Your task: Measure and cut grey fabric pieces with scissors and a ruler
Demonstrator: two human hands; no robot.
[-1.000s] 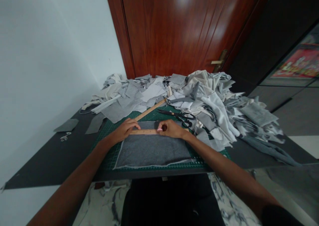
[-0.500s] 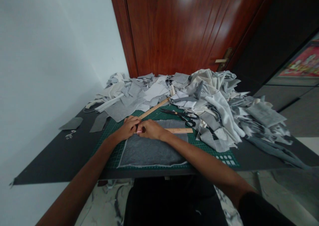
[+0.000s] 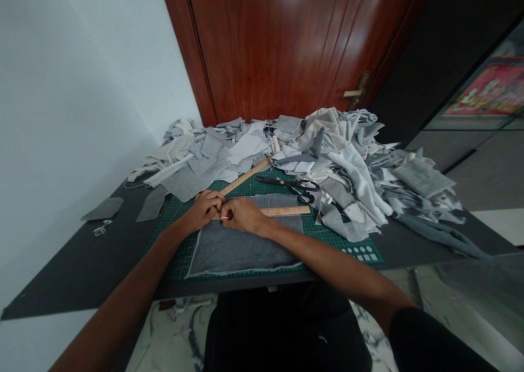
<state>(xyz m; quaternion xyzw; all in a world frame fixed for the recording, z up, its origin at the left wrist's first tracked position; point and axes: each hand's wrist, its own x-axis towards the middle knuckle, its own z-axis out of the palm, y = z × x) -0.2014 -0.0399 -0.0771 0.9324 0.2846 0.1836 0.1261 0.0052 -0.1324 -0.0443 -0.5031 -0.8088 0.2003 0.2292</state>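
A grey piece of cloth [image 3: 241, 249] lies flat on a green cutting mat [image 3: 327, 231], with a wooden ruler [image 3: 286, 211] across its upper part. My left hand [image 3: 206, 205] presses bent fingers on the ruler's left end; the exact grip is partly hidden. Close beside it, my right hand [image 3: 244, 216] is closed in a pinch at the ruler's edge. A small pinkish-white piece [image 3: 225, 217] shows at its fingertips, too small to name surely. Another wooden strip [image 3: 245, 176] slants away behind my hands. Black scissors [image 3: 301, 185] rest on the mat beyond the ruler.
Heaped grey and white cloth scraps [image 3: 344, 164] cover the table's back and right. Loose grey pieces [image 3: 152, 204] and a small white looped item [image 3: 102, 228] lie on the dark table [image 3: 82, 268] at left. A wall [image 3: 82, 88] and wooden door [image 3: 270, 49] stand behind.
The whole view has shifted slightly, so the table's things appear a little further left. Both hands stay at the ruler's left end, and more of that end shows between them.
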